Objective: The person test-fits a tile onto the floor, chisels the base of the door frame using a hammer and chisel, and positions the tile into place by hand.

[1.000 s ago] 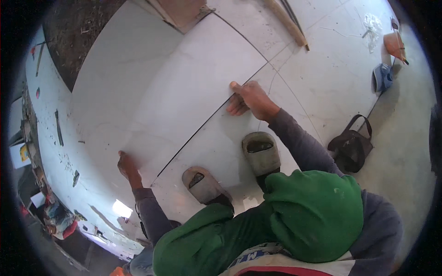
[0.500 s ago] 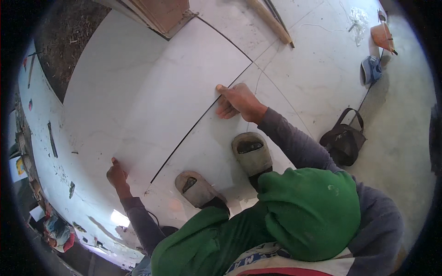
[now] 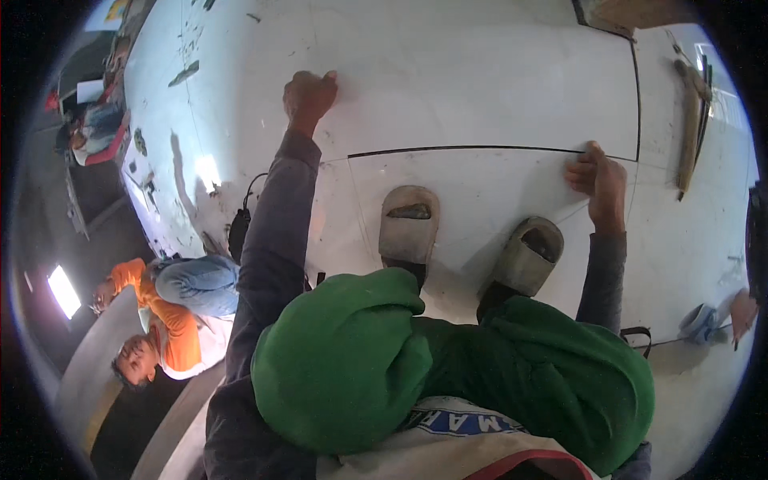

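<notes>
In front of me a large white floor tile [image 3: 480, 88] lies flat, with a dark gap along its near and right edges. At its left end my left hand [image 3: 310, 98] rests closed, knuckles up and thumb pointing to the tile; what is under the curled fingers is hidden. My right hand [image 3: 602, 180] is by the near edge, close to the right corner. Its thumb tip touches the gap line, and its loosely bent fingers lie over the neighbouring tile [image 3: 456, 216]. My feet in worn grey-beige slides [image 3: 410, 224] stand on that tile.
A wooden block [image 3: 640, 14] sits at the tile's far right corner. To the right lie a wooden stick [image 3: 688, 120] with dark rods, a blue-grey item [image 3: 701, 322] and an orange-brown container [image 3: 744, 312]. Another person with orange sleeves [image 3: 180, 328] is at lower left.
My view has swung round, so the tile's near edge now runs almost level and the person in orange has come into view. Both hands stay at the tile, the right one nearer its corner.
</notes>
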